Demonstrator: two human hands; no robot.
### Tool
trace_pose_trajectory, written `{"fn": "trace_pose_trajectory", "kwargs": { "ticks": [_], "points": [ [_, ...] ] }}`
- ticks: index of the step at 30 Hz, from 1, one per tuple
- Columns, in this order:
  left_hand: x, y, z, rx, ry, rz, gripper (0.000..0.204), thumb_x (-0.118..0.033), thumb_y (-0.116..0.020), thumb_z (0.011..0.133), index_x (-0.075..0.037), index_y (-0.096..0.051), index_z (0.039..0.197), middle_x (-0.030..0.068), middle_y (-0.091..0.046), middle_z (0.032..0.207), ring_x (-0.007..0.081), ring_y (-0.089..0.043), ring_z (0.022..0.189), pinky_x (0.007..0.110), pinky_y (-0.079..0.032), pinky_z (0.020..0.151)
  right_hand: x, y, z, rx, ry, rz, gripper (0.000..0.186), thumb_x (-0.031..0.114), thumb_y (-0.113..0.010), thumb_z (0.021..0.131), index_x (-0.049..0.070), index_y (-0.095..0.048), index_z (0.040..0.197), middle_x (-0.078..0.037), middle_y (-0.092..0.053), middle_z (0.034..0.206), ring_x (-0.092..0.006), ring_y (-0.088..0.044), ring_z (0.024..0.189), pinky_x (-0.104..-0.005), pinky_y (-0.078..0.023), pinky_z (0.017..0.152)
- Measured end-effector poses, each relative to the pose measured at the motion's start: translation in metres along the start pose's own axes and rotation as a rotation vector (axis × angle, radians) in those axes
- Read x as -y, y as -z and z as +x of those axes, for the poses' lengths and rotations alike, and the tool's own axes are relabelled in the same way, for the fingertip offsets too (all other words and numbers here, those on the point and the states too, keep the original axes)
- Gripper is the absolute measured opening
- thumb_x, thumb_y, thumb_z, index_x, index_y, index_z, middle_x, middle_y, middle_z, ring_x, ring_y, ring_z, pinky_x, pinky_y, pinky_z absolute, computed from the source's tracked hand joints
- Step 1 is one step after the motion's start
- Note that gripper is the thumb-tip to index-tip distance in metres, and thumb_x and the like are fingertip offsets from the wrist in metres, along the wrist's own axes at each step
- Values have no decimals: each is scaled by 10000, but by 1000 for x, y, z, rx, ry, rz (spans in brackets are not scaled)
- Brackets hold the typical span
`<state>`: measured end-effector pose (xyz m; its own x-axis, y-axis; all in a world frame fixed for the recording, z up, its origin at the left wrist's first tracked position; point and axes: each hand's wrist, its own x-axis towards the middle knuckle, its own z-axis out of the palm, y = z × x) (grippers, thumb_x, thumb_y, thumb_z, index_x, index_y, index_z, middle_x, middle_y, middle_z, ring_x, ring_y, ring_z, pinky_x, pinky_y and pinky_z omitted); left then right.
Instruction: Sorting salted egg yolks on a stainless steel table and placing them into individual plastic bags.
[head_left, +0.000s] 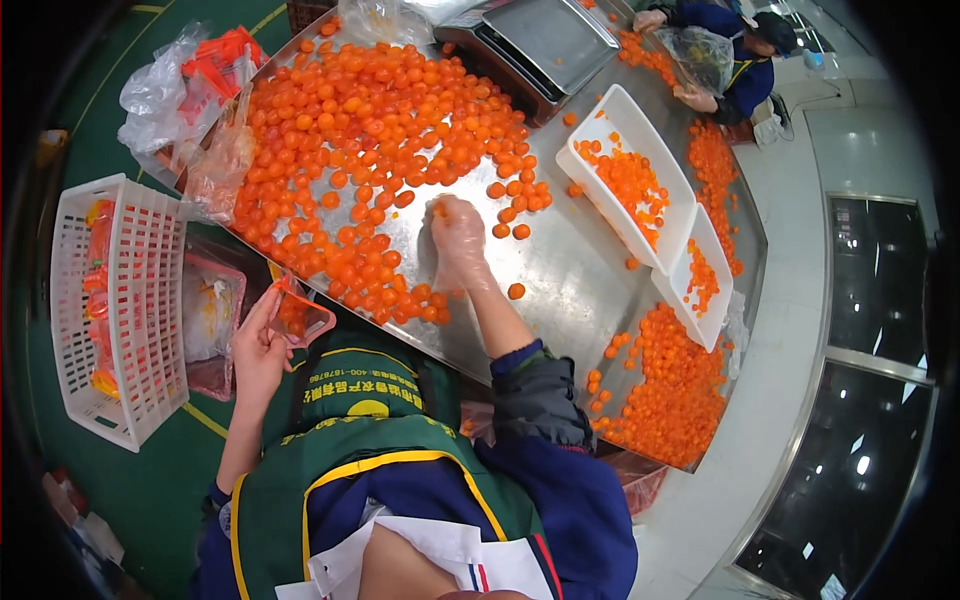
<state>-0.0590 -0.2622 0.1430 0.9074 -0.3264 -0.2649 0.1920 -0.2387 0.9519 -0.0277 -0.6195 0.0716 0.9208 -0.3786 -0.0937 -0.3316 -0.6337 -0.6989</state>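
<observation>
Glossy round orange balls (380, 110), which look like salted egg yolks, lie in a broad heap on the metal table (560, 260). My left hand (260, 345) is bare and pinches the rim of a red-edged clear plastic bag (308, 318) at the table's near edge. Some orange balls show inside that bag. My right hand (459, 240), in a clear plastic glove, is curled closed over the bare metal beside the heap. A trace of orange shows at its fingers, but what it holds is mostly hidden.
A metal scale (545, 50) stands at the back. Two white trays (625, 115) with orange balls sit at the right, near another heap (665, 390). A white basket (150, 300) with red packages stands left. A co-worker (735, 60) handles a clear bag at the far right.
</observation>
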Motion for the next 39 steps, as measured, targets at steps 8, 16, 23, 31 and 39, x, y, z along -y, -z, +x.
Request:
{"fn": "trace_pose_trajectory", "kwargs": {
  "ticks": [8,16,23,31,39],
  "points": [
    [3,-4,1,-26,-11,27,730,201,-353,785,-17,-407,1480,162,-464,1476,90,-653,748,170,-457,459,11,2,-51,401,-487,2101,524,388,-492,1011,101,-399,1440,-211,-429,1449,-426,-486,1277,-495,-599,843],
    [0,-10,5,-49,22,-14,709,181,-404,770,7,-432,1457,157,-482,1477,24,-546,608,173,-465,490,45,-18,-70,491,-482,2305,709,598,-232,1023,113,-239,1541,-188,-303,1560,-451,-289,1429,-655,-400,1051],
    [-8,-14,7,-61,-22,91,712,171,-429,744,-27,-494,1425,118,-521,1456,44,-557,603,224,-492,555,67,-24,-77,545,-559,2295,723,587,-226,1029,65,-252,1528,-192,-334,1545,-447,-297,1427,-636,-381,1077],
    [-4,-16,13,-57,-87,222,729,171,-463,703,-29,-508,1402,155,-521,1445,219,-684,953,264,-508,684,114,-13,-92,771,-649,2092,657,521,-225,1054,31,-321,1481,-258,-405,1469,-474,-434,1329,-591,-491,986],
    [-13,-14,2,0,-140,248,733,177,-453,709,-15,-474,1416,151,-499,1460,328,-548,1273,320,-524,856,157,-6,-116,790,-667,1561,563,403,-407,1061,15,-380,1468,-148,-391,1500,-339,-482,1311,-500,-452,1054]
  ]
}}
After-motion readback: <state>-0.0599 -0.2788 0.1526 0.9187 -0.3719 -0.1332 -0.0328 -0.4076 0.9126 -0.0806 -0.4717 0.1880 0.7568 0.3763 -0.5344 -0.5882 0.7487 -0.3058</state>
